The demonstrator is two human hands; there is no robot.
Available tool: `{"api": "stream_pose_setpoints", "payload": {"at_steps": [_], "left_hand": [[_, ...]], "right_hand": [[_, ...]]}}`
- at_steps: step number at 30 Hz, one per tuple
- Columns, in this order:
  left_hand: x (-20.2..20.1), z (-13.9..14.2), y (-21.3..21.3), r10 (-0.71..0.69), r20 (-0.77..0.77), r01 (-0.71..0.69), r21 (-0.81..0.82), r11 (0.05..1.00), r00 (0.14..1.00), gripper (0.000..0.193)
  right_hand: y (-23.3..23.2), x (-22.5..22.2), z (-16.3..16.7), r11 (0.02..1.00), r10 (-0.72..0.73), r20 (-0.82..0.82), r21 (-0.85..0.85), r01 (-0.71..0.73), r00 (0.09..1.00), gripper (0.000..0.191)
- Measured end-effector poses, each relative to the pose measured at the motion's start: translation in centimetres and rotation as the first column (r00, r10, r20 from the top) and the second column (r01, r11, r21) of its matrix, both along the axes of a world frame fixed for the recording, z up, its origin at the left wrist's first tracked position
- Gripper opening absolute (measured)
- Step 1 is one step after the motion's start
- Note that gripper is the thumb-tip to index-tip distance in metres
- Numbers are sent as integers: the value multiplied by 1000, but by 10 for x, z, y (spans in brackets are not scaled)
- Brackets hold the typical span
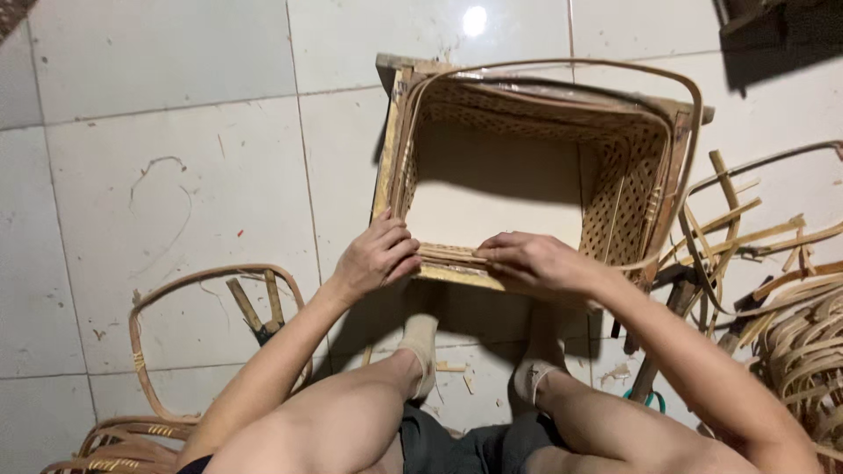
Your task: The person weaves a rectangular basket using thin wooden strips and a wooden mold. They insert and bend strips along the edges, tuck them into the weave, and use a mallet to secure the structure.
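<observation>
Nearest are the person's bare knees and two feet in pale socks, planted on the white tiled floor [176,158] just in front of a square woven basket [527,167].

The basket stands on the floor at the centre of the scene, a little to the far side of the feet, its open mouth facing up. It sits in a pale wooden frame [391,149] and its walls are a fine, open bamboo lattice, light tan, with flat strips stacked along the rim. Through the mouth the bottom shows as a plain pale surface.

The left hand [378,256] rests on the near left corner of the rim, fingers curled closed over the strips there. The right hand [531,259] lies along the near edge just to its right, fingers and thumb pinched on the bundle of strips; the two hands are almost touching. A long thin bamboo strip [615,68] arches loosely over the far and right sides of the basket.

To the near left lie bent bamboo hoops [145,351] and a pair of pliers-like tools [259,307]. At the right is a heap of cut bamboo pieces [773,263].
</observation>
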State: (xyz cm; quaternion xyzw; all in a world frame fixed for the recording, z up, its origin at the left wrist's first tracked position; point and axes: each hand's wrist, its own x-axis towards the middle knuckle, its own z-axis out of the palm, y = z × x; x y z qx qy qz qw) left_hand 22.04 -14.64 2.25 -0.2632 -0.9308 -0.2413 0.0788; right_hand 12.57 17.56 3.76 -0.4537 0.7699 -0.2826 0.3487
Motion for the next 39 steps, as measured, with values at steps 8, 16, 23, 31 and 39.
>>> {"api": "stream_pose_setpoints", "payload": {"at_steps": [8, 16, 23, 31, 39], "left_hand": [[4, 2, 3, -49, -32, 41, -217, 975, 998, 69], [8, -12, 2, -12, -156, -31, -274, 961, 988, 61], [9, -11, 1, -13, -194, -38, -258, 965, 981, 58], [8, -10, 2, -25, -166, -24, -286, 958, 986, 61], [12, -4, 0, -24, -88, 0, -255, 967, 996, 57]], "right_hand": [[-1, -11, -20, 997, -52, 319, 75, 29, 947, 47], [1, -11, -31, 993, -61, 348, 112, 23, 936, 51], [-2, -7, -34, 985, -130, 390, 155, 74, 912, 51], [-3, 0, -30, 976, -183, 385, 180, 121, 905, 47], [75, -46, 35, 579, -788, 216, -59, 813, 577, 34]]}}
